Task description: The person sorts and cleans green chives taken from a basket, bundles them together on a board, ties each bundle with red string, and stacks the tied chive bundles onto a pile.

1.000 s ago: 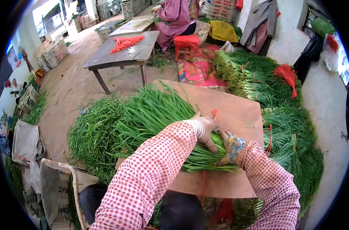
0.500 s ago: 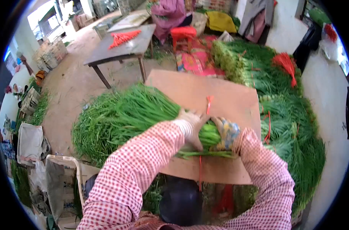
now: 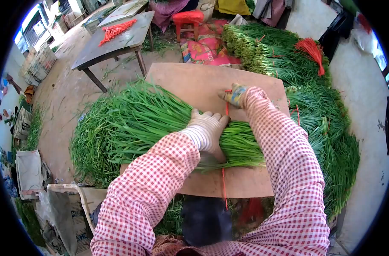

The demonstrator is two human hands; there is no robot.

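A thick bundle of long green leafy stalks, like garlic chives (image 3: pixel 241 145), lies across a brown board (image 3: pixel 181 81). Its leaf ends hang past the board's left side. My left hand (image 3: pixel 206 130), in a pale striped glove, wraps over the bundle's middle, thumb toward me. Under the stalks runs a red tie (image 3: pixel 224 187), one end hanging over the board's near edge. At the tie's far end, my right hand (image 3: pixel 235 95), in a patterned glove with bare-looking fingertips, pinches it beyond the bundle. The stalks' cut ends lie by my right forearm.
Tied green bundles (image 3: pixel 327 141) are piled on the right, with a bunch of red ties (image 3: pixel 312 49) on top. A grey table (image 3: pixel 137 36) bearing more red ties (image 3: pixel 117 30) stands far left. Behind the board is a red stool (image 3: pixel 188 21); a white-framed basket (image 3: pixel 81 196) stands lower left.
My right hand has left the stalks' cut ends and moved away from me to the tie's far end. My left hand stays on the bundle. The view has shifted slightly.
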